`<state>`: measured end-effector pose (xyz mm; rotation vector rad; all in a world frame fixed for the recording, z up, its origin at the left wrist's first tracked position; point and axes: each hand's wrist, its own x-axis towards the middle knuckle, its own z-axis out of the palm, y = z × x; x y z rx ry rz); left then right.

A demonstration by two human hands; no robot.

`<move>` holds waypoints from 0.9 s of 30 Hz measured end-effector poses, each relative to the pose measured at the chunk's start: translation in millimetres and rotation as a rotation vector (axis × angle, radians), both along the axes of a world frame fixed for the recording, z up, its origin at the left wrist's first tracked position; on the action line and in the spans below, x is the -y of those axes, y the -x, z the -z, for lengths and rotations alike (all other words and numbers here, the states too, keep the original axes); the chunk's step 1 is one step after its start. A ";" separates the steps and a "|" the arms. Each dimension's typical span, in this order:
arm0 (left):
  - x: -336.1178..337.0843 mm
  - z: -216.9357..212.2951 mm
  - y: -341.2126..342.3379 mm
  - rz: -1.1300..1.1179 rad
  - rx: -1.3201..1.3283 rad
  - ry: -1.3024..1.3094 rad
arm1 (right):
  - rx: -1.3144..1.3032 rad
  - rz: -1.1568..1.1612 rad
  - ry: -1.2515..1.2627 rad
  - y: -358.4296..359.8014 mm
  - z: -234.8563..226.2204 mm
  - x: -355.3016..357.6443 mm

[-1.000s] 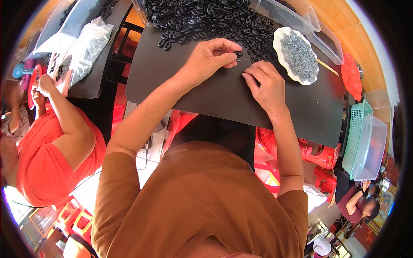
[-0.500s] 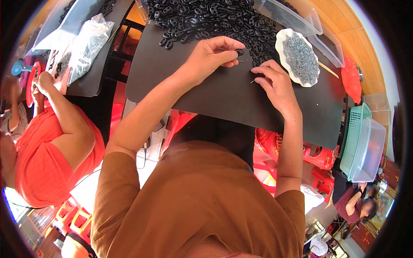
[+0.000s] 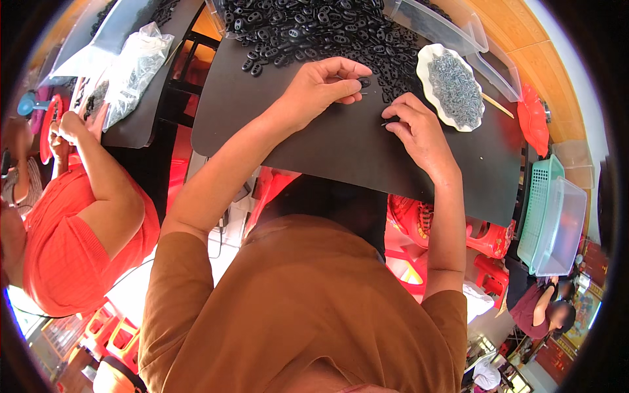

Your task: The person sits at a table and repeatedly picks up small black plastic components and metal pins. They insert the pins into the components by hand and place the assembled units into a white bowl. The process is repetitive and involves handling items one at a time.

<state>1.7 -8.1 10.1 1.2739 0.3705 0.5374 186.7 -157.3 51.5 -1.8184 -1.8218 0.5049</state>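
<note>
My left hand (image 3: 327,82) pinches a black oval cord lock (image 3: 365,82) with two holes between thumb and forefinger, just above the table. A short silvery bit shows beside those fingertips, too small to name. To its right, my right hand (image 3: 416,124) is closed, thumb and fingertips together on a small dark piece (image 3: 391,120) with a thin pale tip; its kind is hard to make out. Beyond both hands lies a heap of black cord lock pieces (image 3: 314,33). By my right hand, a white scalloped dish (image 3: 426,65) holds many small silvery springs (image 3: 457,92).
The dark table (image 3: 242,111) has clear plastic bins (image 3: 439,26) at its far edge. A red dish (image 3: 534,121) and green basket (image 3: 537,203) are at the right. On the left, a person in red (image 3: 85,229) works at another table with a plastic bag (image 3: 137,72).
My right hand's fingertips have closed in, and a dark piece now shows at them where a thin silvery bit was seen. My left hand stays nearly in place, its cord lock slightly turned.
</note>
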 end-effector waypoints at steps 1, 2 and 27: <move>-0.2 0.1 -0.1 0.003 0.011 0.012 | -0.007 0.008 0.014 -0.1 -0.7 -1.0; -0.6 1.4 0.0 0.014 0.020 0.042 | -0.016 0.025 0.038 -0.5 -0.9 -2.2; 3.7 4.0 -2.6 0.049 -0.010 0.028 | -0.728 0.220 -0.202 27.9 23.9 -19.0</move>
